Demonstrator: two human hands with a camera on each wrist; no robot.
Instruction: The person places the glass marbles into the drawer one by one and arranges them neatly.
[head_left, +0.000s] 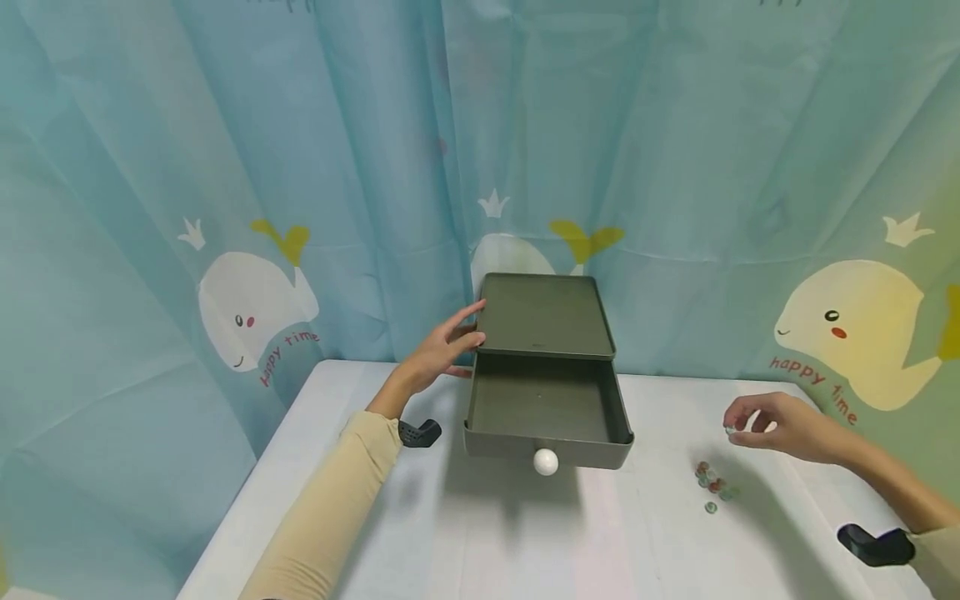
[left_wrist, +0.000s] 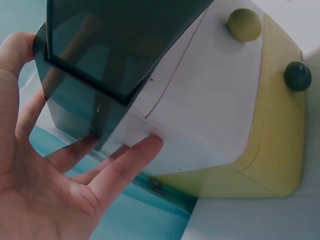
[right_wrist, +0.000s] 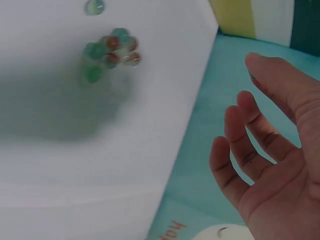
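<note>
A dark green drawer box (head_left: pixel 547 312) tops a stack of drawers. Its top drawer (head_left: pixel 551 400) is pulled out, with a white knob (head_left: pixel 546 462) on the front. My left hand (head_left: pixel 438 350) rests against the box's left side, fingers spread; in the left wrist view the fingers reach down onto the white drawer unit (left_wrist: pixel 200 100) below. On the right, my right hand (head_left: pixel 776 427) pinches a small glass marble (head_left: pixel 730 430) between thumb and fingertips, above the table. In the right wrist view that marble is hidden behind the thumb. A cluster of marbles (right_wrist: pixel 112 50) lies below this hand.
Under the white unit sits a yellow unit (left_wrist: pixel 280 125) with a dark green knob (left_wrist: pixel 297 76); the white one has a yellow knob (left_wrist: pixel 244 25). One marble (head_left: pixel 711 507) lies apart from the cluster on the white table (head_left: pixel 645 550). A whale-print curtain (head_left: pixel 375 167) hangs behind.
</note>
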